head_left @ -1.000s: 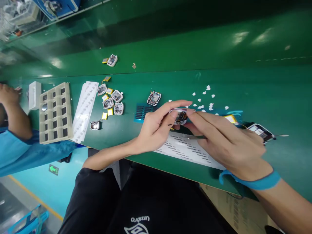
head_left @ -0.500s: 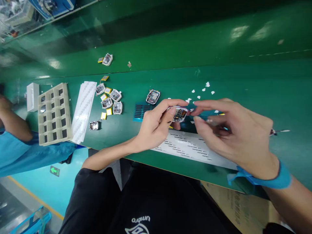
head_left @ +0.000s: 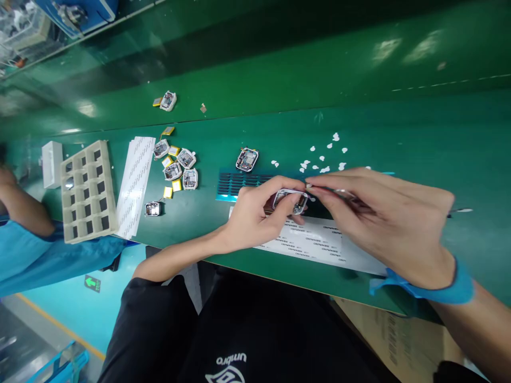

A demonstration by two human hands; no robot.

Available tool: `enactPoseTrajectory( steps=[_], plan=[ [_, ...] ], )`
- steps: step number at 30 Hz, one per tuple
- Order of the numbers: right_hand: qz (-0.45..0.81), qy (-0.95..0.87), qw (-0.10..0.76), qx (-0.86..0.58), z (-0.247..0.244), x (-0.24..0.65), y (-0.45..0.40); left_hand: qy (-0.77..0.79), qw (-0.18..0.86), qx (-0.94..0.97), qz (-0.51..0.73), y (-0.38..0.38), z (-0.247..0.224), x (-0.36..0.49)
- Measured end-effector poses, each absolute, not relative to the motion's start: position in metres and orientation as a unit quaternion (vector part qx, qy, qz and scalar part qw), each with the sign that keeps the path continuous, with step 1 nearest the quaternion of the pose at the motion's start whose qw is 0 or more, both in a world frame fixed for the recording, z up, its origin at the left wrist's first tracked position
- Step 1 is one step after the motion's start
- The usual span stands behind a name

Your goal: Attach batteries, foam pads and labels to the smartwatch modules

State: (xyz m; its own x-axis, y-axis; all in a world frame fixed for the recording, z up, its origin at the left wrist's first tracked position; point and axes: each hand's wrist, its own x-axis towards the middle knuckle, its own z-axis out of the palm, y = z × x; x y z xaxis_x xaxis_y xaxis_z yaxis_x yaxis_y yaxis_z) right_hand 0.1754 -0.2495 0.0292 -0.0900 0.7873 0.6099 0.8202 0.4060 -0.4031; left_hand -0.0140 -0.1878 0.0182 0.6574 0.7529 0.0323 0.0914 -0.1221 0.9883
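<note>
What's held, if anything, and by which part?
Left hand: small open case, by its left side. Right hand: pinched near the case's top right corner; hold unclear.

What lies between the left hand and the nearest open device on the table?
In the head view, part of the blue sheet with black strips lies between the left hand and that open device.

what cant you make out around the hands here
Head view: part of the white-rimmed housing, covered by the left hand.
Head view: what the right hand pinches, if anything; too small.
Head view: the wording on the white sheet nearest the hands; too small.
Head view: the co-worker's hand, cut off by the left edge and blurred.
</note>
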Motion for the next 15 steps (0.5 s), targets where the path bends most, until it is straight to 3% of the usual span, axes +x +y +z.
enactPoseTrajectory(
  steps=[9, 12, 15],
  plan=[
    [-0.16, -0.763, 0.309, -0.545, 0.0255, 0.1766, -0.2511, 0.324, 0.626, 0.661, 0.257, -0.19, 0.0145, -0.0141],
    [-0.159, -0.733, 0.282, -0.599, 0.0287, 0.1811, -0.2512, 0.335, 0.667, 0.615, 0.254, -0.1888, 0.0164, -0.0145],
    [-0.116, -0.699, 0.315, -0.632, 0.0326, 0.1845, -0.2519, 0.334, 0.697, 0.575, 0.269, -0.1851, 0.0167, -0.0146]
  ],
)
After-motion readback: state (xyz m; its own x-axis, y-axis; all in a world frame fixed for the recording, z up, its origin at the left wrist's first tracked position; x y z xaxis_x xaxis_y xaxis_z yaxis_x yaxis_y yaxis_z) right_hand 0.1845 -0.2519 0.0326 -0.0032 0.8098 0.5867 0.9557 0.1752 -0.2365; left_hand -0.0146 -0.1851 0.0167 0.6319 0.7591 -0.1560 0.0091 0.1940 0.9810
